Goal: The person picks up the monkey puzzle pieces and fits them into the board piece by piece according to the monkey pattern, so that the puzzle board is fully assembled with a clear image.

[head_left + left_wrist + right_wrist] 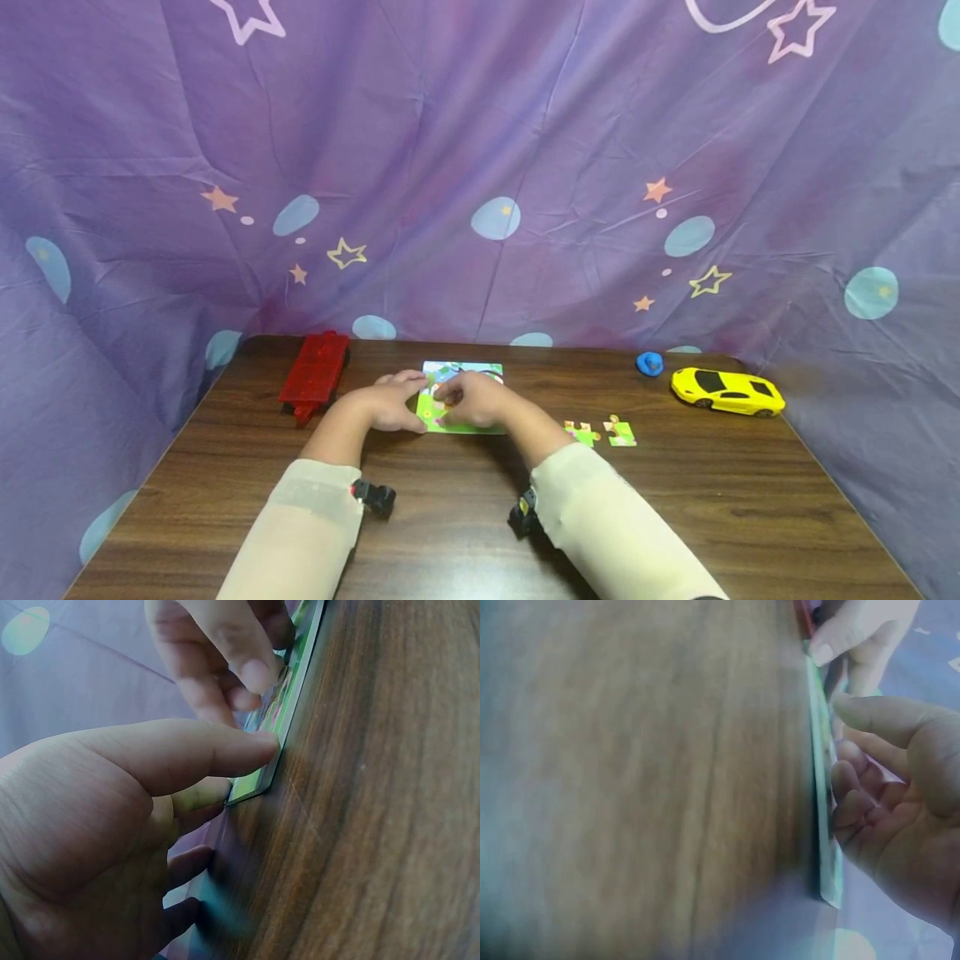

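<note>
A jigsaw puzzle board (432, 410) with a green and blue picture lies near the table's back, partly covered by both hands. My left hand (393, 402) is at its left side, the thumb (244, 752) resting on the near corner and the other fingers reaching past the left edge. Over the middle of the board, my right hand (477, 400) has thumb and index finger at either side of a small brown puzzle piece (453, 398), its other fingers curled. Two loose puzzle pieces, one (582, 433) beside the other (620, 432), lie to the right.
At the back left stands a red toy trailer (315, 371). On the right are a yellow toy car (727, 393) and a small blue toy hat (649, 363). A purple curtain (480, 167) with stars hangs behind the brown wooden table (450, 517).
</note>
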{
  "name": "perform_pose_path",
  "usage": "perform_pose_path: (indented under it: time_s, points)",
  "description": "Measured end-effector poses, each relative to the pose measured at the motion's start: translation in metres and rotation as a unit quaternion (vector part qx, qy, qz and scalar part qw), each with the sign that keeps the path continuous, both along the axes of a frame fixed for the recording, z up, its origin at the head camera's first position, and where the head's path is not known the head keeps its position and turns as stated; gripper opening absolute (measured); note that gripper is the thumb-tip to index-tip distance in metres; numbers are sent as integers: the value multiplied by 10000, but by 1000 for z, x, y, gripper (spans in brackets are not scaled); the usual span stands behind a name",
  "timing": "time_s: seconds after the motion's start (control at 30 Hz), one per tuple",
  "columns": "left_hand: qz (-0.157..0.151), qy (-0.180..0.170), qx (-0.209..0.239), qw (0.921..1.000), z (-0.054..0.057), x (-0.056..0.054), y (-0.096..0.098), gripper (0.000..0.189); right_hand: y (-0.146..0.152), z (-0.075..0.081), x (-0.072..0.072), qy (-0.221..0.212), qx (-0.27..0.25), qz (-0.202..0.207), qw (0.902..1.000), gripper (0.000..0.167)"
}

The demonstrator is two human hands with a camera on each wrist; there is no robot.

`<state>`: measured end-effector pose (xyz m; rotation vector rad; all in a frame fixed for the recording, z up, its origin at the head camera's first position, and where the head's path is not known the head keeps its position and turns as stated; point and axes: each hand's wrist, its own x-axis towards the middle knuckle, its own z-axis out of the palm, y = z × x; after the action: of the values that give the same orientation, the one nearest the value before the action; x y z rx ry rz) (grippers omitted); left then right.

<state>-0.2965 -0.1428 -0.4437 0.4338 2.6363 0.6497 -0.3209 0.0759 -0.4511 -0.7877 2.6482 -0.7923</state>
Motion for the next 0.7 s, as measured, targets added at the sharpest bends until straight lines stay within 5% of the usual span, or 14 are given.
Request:
perform_pose_path:
  time_s: [0.3,0.7]
  points:
    - [-55,59,-40,10000,1,1,1,93,30,17,7,-179,-606,-265,9976,48]
    - [8,58,-54,10000,-2,-1,1,93,89,29,20,143,-1017,-563,9931,47]
